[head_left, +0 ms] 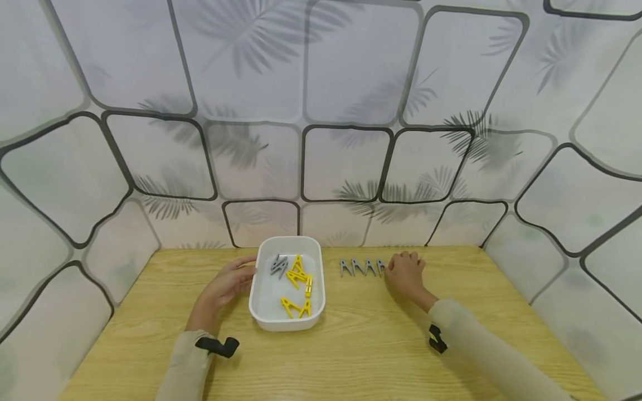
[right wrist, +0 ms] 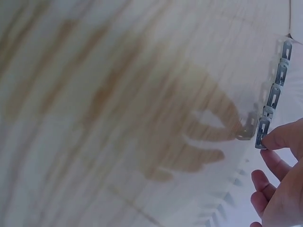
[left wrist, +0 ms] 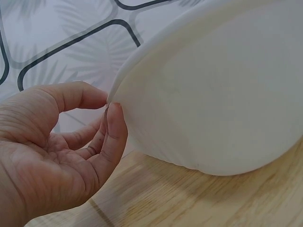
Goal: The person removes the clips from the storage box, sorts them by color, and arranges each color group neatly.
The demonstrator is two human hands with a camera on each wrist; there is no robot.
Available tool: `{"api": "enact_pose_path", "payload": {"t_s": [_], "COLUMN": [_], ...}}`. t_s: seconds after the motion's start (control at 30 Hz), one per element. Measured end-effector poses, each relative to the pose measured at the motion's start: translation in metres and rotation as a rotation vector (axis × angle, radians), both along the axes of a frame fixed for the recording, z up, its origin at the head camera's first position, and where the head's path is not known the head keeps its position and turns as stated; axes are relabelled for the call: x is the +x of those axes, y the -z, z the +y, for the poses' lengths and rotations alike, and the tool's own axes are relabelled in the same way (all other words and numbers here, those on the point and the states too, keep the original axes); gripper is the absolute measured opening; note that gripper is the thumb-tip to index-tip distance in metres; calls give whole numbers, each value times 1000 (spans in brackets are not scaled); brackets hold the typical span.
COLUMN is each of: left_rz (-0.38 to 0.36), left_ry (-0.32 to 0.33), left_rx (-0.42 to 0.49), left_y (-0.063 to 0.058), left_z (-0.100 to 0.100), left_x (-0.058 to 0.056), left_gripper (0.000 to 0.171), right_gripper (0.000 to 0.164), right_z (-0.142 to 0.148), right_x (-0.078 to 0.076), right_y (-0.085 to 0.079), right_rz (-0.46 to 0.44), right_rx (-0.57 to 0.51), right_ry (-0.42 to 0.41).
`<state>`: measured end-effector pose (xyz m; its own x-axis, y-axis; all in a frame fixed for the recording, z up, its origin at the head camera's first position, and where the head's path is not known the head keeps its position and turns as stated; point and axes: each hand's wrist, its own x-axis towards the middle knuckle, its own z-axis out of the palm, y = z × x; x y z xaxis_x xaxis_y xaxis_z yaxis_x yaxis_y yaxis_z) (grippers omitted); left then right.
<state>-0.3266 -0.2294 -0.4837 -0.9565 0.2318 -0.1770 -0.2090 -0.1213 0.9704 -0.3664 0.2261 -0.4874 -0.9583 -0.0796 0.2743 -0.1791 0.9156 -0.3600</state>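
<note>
My left hand [head_left: 232, 283] is at the left side of a white plastic tub [head_left: 287, 324]. In the left wrist view, its thumb and index finger [left wrist: 116, 135] pinch the tub's rim. Grey clothespins [head_left: 288, 262] and several yellow clothespins [head_left: 309, 285] lie inside. To the right of the tub, several grey clothespins [head_left: 357, 266] stand in a row on the table. My right hand [head_left: 405, 274] is at the row's right end, partly covering it in the head view. Its thumb and index finger pinch the end grey clothespin [right wrist: 262, 130].
The wooden table [head_left: 341, 362] meets a patterned curtain [head_left: 346, 167] at its back edge, and the same fabric surrounds both sides. Each sleeve has a black strap-on mount [head_left: 218, 346] near the wrist. A shadow of the right hand falls on the tabletop.
</note>
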Motion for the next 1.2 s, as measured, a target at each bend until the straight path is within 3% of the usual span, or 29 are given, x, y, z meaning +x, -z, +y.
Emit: {"api": "enact_pose_path", "payload": {"t_s": [0.7,1.2], "left_rz": [8,18], "left_ry": [0,7], "left_rx": [14,2], "left_y": [-2,-1], "left_z": [0,0], "left_x": [2,2], "left_gripper": [62,63], "right_gripper": [17,10], "right_z": [-4,-9], "right_x": [1,2], "right_y": [-2,-18], "right_rz": [-20,45], "right_rx": [-7,-26], "right_ry": [26,-38]}}
